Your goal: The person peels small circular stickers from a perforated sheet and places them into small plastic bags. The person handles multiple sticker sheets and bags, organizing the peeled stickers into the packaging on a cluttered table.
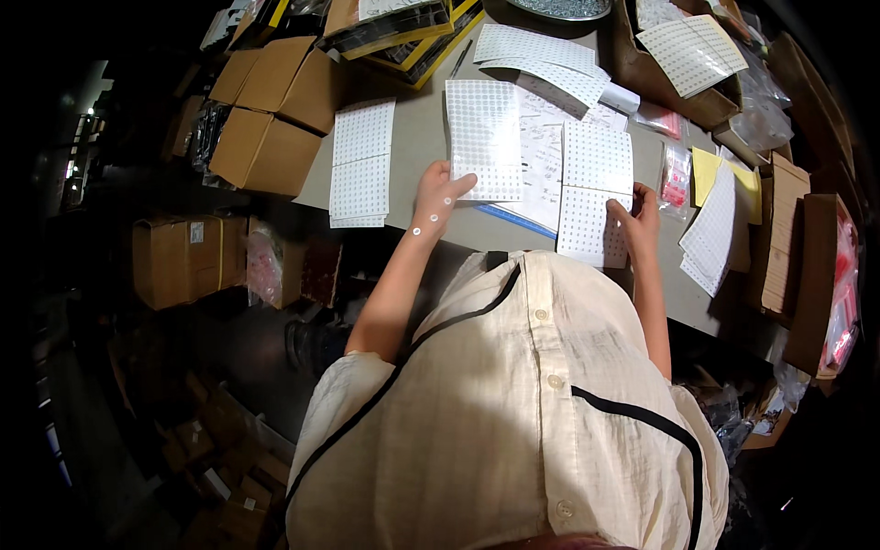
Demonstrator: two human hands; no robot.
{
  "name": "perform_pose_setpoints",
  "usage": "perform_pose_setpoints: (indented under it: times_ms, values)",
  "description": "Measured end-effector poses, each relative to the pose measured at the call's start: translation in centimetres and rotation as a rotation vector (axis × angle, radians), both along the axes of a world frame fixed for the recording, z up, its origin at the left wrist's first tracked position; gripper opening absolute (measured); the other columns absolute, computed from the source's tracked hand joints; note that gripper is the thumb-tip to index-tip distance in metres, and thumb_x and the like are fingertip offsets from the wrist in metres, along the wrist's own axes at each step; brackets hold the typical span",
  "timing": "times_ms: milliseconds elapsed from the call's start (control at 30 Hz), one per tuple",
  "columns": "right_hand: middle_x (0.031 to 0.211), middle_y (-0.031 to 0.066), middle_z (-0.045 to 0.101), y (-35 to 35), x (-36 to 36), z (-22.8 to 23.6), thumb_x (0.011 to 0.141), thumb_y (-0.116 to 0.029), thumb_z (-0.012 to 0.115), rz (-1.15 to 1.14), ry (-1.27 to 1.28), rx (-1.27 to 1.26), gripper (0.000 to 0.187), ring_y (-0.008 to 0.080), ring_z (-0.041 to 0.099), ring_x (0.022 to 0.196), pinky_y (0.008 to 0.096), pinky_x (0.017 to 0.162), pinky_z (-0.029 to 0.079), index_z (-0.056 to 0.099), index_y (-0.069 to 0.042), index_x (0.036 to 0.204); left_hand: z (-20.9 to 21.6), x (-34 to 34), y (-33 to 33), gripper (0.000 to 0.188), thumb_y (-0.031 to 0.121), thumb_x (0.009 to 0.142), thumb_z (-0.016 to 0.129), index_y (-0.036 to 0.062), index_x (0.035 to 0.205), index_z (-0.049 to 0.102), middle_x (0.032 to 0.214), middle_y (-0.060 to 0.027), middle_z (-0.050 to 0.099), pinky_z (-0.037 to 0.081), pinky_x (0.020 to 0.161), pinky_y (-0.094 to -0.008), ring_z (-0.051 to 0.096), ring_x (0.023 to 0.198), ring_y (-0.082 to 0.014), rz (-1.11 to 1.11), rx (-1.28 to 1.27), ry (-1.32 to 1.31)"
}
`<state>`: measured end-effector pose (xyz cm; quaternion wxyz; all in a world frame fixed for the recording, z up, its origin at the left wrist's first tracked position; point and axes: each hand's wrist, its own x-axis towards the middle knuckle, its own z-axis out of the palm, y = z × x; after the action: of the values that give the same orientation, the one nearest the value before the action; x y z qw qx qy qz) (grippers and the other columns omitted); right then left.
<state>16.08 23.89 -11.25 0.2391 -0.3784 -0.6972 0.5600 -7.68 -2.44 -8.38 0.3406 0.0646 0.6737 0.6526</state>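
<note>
Between my left thumb and fingers is the lower left corner of a sheet of round stickers [484,128], raised a little over the papers. A few small white round stickers [434,218] are stuck along the wrist and back of my left hand [436,197]. My right hand [639,218] pinches the right edge of another white sticker sheet [594,215], its thumb on top. That sheet has a crosswise fold or seam and rows of small dark marks. Handwritten paper [543,165] lies partly covered between the two sheets, with a blue edge [518,220] under it.
More sticker sheets [361,165] lie at the left, at the back [541,55] and at the right [710,229]. Cardboard boxes [275,87] flank the grey table [417,110]. A pen [462,59] and a metal bowl [561,7] are at the back. Small red-and-clear bags [676,174] lie right.
</note>
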Motion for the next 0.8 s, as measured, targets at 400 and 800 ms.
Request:
perform_pose_setpoints:
  times_ms: [400, 800]
  values:
    - [0.087, 0.0124, 0.067, -2.3, 0.8, 27.1, 0.087, -0.009, 0.064, 0.63, 0.736, 0.715, 0.01, 0.0254, 0.064, 0.085, 0.0476, 0.094, 0.047, 0.064, 0.0, 0.091, -2.3, -1.0, -2.0, 0.031, 0.009, 0.094, 0.063, -0.0033, 0.122, 0.06, 0.106, -0.0098, 0.069, 0.052, 0.084, -0.0253, 0.065, 0.092, -0.0127, 0.034, -0.26, 0.46]
    - [0.075, -0.0019, 0.06, -5.3, 2.9, 35.2, 0.088, -0.016, 0.06, 0.647, 1.587, 0.829, 0.01, 0.0086, 0.06, 0.08, 0.0363, 0.096, 0.043, 0.061, -0.01, 0.08, -3.8, -0.6, -2.1, 0.026, 0.006, 0.092, 0.065, -0.0007, 0.117, 0.064, 0.094, -0.0015, 0.066, 0.05, 0.076, -0.0208, 0.061, 0.083, -0.0076, 0.157, -0.115, 0.451]
